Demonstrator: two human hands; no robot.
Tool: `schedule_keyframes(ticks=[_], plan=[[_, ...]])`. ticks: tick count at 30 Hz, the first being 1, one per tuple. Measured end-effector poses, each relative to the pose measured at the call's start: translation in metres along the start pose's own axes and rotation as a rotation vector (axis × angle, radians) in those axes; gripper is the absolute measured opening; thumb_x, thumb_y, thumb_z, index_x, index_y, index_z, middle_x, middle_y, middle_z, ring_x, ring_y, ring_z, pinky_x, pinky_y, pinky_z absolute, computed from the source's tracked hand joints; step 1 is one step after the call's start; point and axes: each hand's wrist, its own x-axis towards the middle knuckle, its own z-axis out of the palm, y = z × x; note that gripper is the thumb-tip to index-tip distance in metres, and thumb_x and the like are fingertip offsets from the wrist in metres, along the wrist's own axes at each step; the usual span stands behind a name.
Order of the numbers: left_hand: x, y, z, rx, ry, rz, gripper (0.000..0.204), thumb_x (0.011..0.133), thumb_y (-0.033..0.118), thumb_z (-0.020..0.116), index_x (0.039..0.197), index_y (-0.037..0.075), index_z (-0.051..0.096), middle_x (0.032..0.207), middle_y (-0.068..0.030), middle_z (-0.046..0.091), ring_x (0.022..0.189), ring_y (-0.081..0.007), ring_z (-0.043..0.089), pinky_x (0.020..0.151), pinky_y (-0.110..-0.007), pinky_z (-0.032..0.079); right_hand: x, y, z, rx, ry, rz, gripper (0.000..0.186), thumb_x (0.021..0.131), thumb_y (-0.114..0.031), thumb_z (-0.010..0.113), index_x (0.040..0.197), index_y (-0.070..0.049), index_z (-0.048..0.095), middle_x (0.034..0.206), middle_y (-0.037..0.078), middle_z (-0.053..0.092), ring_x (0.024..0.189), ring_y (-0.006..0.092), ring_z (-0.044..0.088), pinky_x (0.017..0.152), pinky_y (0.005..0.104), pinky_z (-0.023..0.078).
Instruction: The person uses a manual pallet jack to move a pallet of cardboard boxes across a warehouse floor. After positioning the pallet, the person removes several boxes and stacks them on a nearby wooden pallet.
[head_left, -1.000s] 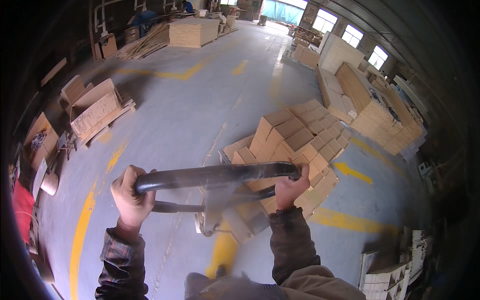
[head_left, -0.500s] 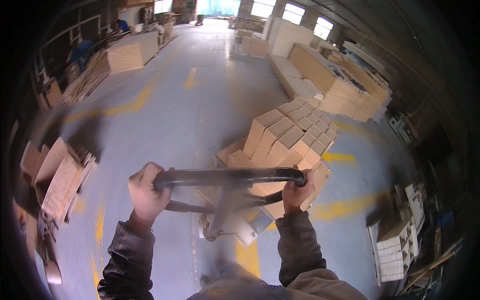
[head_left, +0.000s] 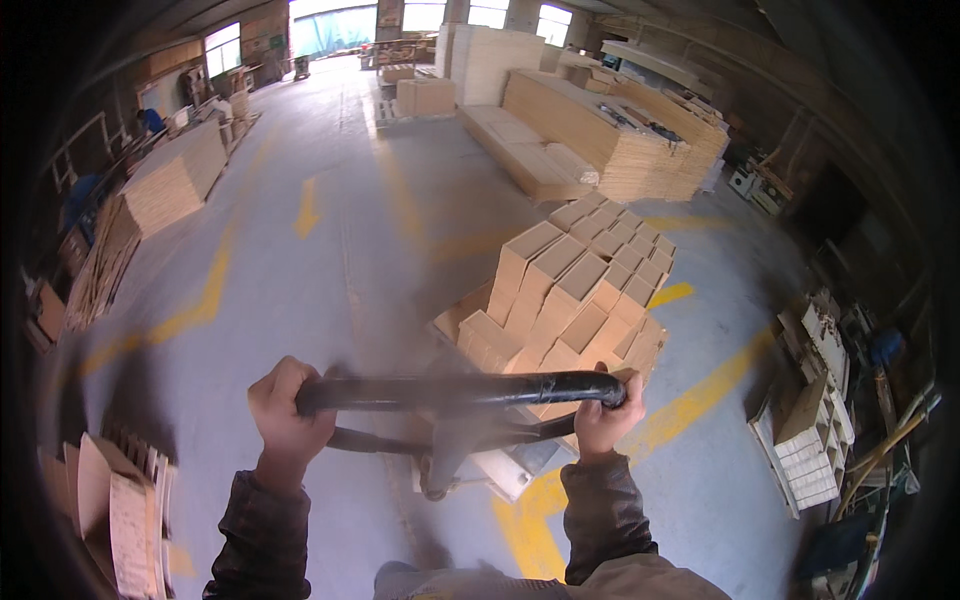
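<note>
Handle [head_left: 460, 390] lower in view, left fingers [head_left: 318, 428], right fingers [head_left: 630, 395] wrapping it

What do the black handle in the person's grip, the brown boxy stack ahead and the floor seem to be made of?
Black handle: probably painted metal tube; it is round, glossy and smoothly bent.
Brown boxy stack: cardboard or fibreboard, matt; plain tan faces leave it open.
Floor: likely concrete, perhaps coated; smooth and grey, with worn yellow lines that look painted.
</note>
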Motion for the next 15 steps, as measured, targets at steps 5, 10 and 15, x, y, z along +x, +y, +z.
schedule_keyframes(ticks=[5,10,15], plan=[[0.052,-0.071,0.030,-0.114,-0.045,0.093,0.031,0.073,-0.004,0.074,0.070,0.004,0.045,0.059,-0.0105,0.044,0.046,-0.0238,0.042,0.046,-0.030,0.035,0.000,-0.008,0.049,-0.036,0.061,0.056,0.020,0.081,0.002,0.064,0.073,-0.002,0.046,0.060,0.006,0.044,0.060,0.0105,0.041,0.057,0.0254,0.042],[0.121,-0.153,0.056,-0.179,-0.103,0.237,0.030,0.072,-0.001,0.075,0.070,0.004,0.046,0.059,-0.0113,0.046,0.047,-0.0287,0.047,0.047,-0.032,0.037,0.003,-0.036,0.110,-0.188,0.210,-0.025,0.023,0.081,0.000,0.070,0.074,-0.003,0.049,0.057,0.009,0.043,0.052,0.0142,0.035,0.049,0.0278,0.037],[0.196,-0.233,0.101,-0.396,-0.188,0.280,0.029,0.074,0.003,0.076,0.070,0.005,0.047,0.060,-0.0131,0.051,0.050,-0.0342,0.051,0.047,-0.034,0.040,0.021,-0.057,0.192,-0.380,0.261,0.050,0.026,0.088,-0.002,0.064,0.073,-0.003,0.042,0.062,0.003,0.037,0.060,0.0100,0.032,0.051,0.0254,0.032]])
